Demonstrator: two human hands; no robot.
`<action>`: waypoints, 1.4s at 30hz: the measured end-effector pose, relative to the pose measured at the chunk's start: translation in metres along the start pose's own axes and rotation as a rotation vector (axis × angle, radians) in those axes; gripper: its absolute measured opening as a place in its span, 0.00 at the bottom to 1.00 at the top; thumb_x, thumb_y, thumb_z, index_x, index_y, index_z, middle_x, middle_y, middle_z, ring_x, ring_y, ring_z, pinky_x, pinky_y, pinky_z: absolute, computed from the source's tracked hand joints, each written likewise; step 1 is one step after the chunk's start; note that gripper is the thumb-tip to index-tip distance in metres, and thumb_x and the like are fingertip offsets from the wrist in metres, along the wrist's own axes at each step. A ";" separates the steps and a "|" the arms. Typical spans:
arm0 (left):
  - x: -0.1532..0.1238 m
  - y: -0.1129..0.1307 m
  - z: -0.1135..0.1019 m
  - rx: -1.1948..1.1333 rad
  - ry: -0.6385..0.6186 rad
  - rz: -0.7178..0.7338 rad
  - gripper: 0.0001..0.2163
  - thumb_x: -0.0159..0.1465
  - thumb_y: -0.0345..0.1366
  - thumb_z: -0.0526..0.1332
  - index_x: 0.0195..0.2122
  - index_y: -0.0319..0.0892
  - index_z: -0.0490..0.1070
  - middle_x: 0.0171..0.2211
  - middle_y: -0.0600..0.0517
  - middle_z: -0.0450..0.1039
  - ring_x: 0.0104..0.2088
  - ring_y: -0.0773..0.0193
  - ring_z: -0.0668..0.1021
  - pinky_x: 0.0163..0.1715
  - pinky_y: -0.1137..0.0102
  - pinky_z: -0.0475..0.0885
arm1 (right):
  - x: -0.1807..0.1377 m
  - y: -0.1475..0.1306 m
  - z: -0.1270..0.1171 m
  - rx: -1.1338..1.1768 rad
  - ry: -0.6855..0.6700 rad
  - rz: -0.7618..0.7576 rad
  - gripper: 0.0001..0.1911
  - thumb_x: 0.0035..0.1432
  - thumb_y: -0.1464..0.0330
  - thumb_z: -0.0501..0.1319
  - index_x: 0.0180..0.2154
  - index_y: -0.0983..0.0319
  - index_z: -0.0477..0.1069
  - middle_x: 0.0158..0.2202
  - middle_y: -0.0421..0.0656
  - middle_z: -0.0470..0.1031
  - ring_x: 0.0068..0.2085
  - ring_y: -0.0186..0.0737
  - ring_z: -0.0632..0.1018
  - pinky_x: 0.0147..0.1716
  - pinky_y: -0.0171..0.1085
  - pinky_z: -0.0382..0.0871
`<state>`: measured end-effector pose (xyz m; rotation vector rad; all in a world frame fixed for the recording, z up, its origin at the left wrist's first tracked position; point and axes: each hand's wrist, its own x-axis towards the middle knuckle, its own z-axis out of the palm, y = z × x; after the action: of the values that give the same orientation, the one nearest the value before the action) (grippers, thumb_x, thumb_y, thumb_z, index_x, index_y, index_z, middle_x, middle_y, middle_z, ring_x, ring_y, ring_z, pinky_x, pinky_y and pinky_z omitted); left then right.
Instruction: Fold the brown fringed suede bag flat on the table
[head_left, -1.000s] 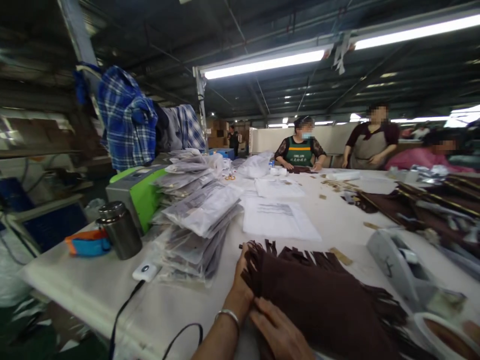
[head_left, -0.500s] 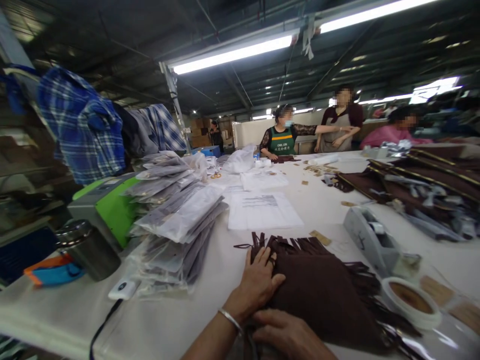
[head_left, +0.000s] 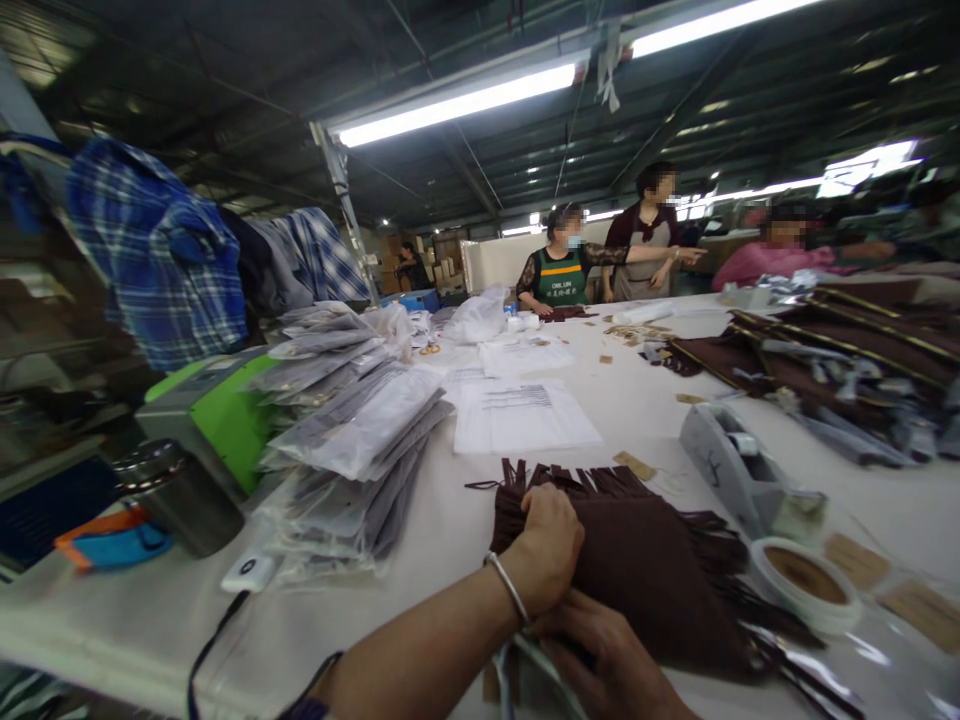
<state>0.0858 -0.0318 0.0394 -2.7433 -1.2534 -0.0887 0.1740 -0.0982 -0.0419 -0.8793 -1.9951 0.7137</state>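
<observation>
A dark brown fringed cloth piece (head_left: 645,575) lies flat on the table in front of me, its strips spread along the far, left and right edges. Over its left fringe, my left hand (head_left: 551,545), with a silver bangle at the wrist, is closed with the fingers curled under. What those fingers grip is hidden. My right hand (head_left: 611,645) is closed just below, partly behind the left wrist and against the near left edge of the cloth. Beside its fingers shows a pale grey looped thing (head_left: 525,675), perhaps metal; I cannot tell whether it is held.
Stacked bagged goods (head_left: 367,430) stand left, near a steel flask (head_left: 176,495) and a green-and-grey machine (head_left: 217,415). Right are a tape dispenser (head_left: 727,470), a tape roll (head_left: 806,585) and piled brown pieces (head_left: 840,350). White printed bags (head_left: 525,415) lie ahead. Co-workers are behind the table.
My left hand has gone from fingers spread flat on the fringe to a closed, curled hand. My right hand has shifted slightly, and the grey looped thing shows more. The co-workers' poses have changed.
</observation>
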 end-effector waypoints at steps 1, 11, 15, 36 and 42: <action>0.004 0.000 -0.008 -0.049 -0.010 0.019 0.12 0.63 0.22 0.55 0.43 0.32 0.76 0.43 0.36 0.76 0.44 0.48 0.77 0.42 0.56 0.72 | -0.001 0.000 0.000 -0.003 0.000 0.009 0.08 0.63 0.72 0.56 0.38 0.60 0.75 0.39 0.44 0.78 0.41 0.38 0.79 0.42 0.32 0.72; -0.045 -0.114 0.009 -0.473 0.073 -0.416 0.10 0.66 0.30 0.50 0.43 0.39 0.70 0.41 0.46 0.77 0.41 0.60 0.78 0.42 0.69 0.69 | -0.001 -0.003 -0.003 -0.034 -0.004 -0.002 0.10 0.65 0.71 0.56 0.39 0.61 0.76 0.44 0.47 0.78 0.48 0.37 0.79 0.56 0.36 0.67; -0.059 -0.110 0.048 -0.581 0.029 -0.536 0.09 0.67 0.36 0.53 0.43 0.42 0.69 0.32 0.50 0.76 0.35 0.59 0.78 0.35 0.70 0.68 | 0.000 -0.004 -0.005 -0.049 -0.030 -0.009 0.10 0.65 0.71 0.56 0.39 0.61 0.77 0.44 0.47 0.79 0.48 0.38 0.79 0.56 0.36 0.68; -0.069 -0.120 0.052 -0.322 -0.031 -0.312 0.29 0.68 0.42 0.55 0.67 0.36 0.52 0.70 0.40 0.45 0.70 0.49 0.48 0.67 0.47 0.45 | 0.024 0.016 -0.023 -0.505 0.095 -0.090 0.10 0.64 0.69 0.60 0.46 0.57 0.75 0.50 0.44 0.79 0.54 0.40 0.77 0.56 0.35 0.70; -0.025 -0.104 0.073 -0.295 -0.107 -0.214 0.32 0.67 0.49 0.53 0.67 0.32 0.54 0.67 0.37 0.48 0.68 0.45 0.52 0.67 0.46 0.47 | 0.012 0.073 -0.021 -0.780 0.204 -0.269 0.15 0.64 0.68 0.61 0.52 0.50 0.73 0.49 0.39 0.80 0.50 0.42 0.80 0.52 0.35 0.75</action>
<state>-0.0090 0.0263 -0.0261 -2.8755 -1.6849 -0.1611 0.2102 -0.0423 -0.0794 -1.0282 -2.1538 -0.3352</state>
